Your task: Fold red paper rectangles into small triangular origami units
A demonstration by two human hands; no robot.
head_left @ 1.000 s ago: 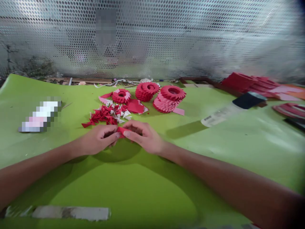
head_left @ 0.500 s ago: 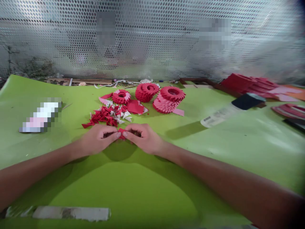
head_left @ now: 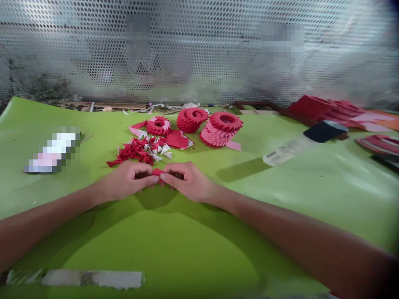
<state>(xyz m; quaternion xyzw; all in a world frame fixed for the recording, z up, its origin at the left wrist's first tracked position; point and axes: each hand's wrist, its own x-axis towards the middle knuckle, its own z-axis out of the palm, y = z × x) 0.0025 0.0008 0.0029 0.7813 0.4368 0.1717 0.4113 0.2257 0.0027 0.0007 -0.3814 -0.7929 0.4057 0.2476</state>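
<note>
Between my fingertips is a small piece of red paper [head_left: 158, 171], partly covered by the thumbs. My left hand [head_left: 129, 180] pinches it from the left and my right hand [head_left: 187, 179] from the right, thumbs almost touching. Just beyond lies a pile of folded red and white paper triangles [head_left: 140, 150]. Beside the pile rests a flat red paper stack [head_left: 177, 139]. Farther back stand a small red and pink paper ring [head_left: 158, 125], a taller red one [head_left: 192, 120] and a red-topped pink one [head_left: 220, 131], all built from folded pieces.
A clear bottle with a black cap [head_left: 294, 147] lies on the green table cover [head_left: 193, 241] at right. Stacked red paper [head_left: 324, 110] sits at the back right. At left is a blurred-out flat object [head_left: 52, 151]. A perforated metal sheet [head_left: 199, 50] stands behind.
Both hands stay in nearly the same place. The red paper between the fingertips has shifted slightly and shows a little more above the thumbs.
</note>
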